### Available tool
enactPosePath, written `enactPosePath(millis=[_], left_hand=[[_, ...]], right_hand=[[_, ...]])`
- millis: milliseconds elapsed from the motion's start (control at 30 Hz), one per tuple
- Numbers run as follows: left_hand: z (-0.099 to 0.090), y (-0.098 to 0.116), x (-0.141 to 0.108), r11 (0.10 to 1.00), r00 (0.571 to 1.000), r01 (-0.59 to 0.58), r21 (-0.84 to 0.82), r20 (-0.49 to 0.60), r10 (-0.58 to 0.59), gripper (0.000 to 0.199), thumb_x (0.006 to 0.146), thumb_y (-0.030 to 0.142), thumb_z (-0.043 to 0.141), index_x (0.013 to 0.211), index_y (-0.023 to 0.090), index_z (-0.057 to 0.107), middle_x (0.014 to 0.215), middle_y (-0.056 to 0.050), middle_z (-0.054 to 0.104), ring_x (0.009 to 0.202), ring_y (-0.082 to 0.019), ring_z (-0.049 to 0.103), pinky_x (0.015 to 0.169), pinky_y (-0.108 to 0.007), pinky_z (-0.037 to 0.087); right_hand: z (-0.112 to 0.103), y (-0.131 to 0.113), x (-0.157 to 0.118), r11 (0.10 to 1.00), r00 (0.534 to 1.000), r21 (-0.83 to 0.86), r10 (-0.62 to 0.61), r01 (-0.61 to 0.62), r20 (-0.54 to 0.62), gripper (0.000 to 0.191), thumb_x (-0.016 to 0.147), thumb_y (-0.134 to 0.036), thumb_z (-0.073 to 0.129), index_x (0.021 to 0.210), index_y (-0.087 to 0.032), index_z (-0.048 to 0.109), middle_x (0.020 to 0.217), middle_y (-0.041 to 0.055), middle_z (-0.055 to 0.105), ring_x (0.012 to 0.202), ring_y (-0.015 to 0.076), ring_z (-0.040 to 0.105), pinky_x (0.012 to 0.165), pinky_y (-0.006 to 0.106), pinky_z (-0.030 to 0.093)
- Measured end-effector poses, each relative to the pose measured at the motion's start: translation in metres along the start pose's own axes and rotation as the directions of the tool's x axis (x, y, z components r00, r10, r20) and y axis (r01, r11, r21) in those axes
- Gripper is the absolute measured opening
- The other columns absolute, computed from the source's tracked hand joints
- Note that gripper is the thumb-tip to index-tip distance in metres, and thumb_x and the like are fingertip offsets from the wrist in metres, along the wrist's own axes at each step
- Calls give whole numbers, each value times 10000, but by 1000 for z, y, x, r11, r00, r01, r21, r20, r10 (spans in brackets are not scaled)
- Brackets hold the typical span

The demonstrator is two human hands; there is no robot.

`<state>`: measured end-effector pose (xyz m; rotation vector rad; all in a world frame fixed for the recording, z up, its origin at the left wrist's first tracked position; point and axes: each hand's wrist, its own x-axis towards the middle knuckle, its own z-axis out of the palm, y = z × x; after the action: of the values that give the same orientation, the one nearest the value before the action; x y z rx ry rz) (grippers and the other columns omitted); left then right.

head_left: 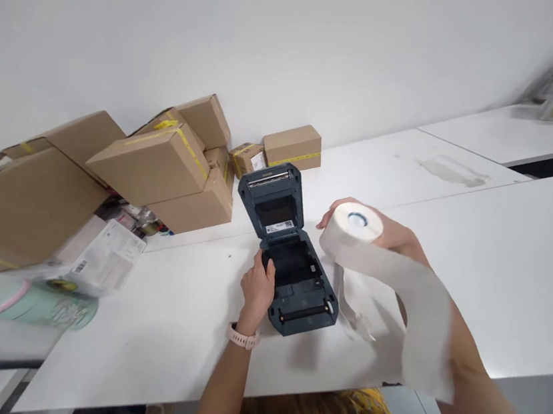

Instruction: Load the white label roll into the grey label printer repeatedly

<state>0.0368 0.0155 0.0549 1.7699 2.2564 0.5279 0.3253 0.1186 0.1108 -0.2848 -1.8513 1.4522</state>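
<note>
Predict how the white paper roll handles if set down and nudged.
The white paper roll would probably roll if laid on its curved side, being cylindrical. Its loose tail looks floppy, drooping in a curve, so it may drag.

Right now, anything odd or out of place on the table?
Yes: ragged paper lies beside the open printer, like a torn scrap. Farther back, right, a greyish patch mars the white table; cause unclear.
</note>
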Motion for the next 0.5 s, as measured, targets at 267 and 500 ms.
enactPosePath(millis=[267,500], left_hand=[[1,2,1,1000,1000,10,15,2,-10,539,1078,318,363,1548,77,467,1346,-227,728,1187,-370,736,995,-490,553],[0,3,0,999,999,31,8,20,-32,550,1076,341,353,1555,90,456,1359,-226,722,1184,-370,735,1001,-479,544]], right_hand=[[-27,68,2,977,839,117,214,-179,-500,926,564,-497,966,1360,-300,536,1416,105,660,1235,294,649,1012,437,557],[-32,138,23,925,822,155,381,-348,-423,993,462,-360,982,1337,-249,526,1332,102,671,1275,328,608,1118,522,482]])
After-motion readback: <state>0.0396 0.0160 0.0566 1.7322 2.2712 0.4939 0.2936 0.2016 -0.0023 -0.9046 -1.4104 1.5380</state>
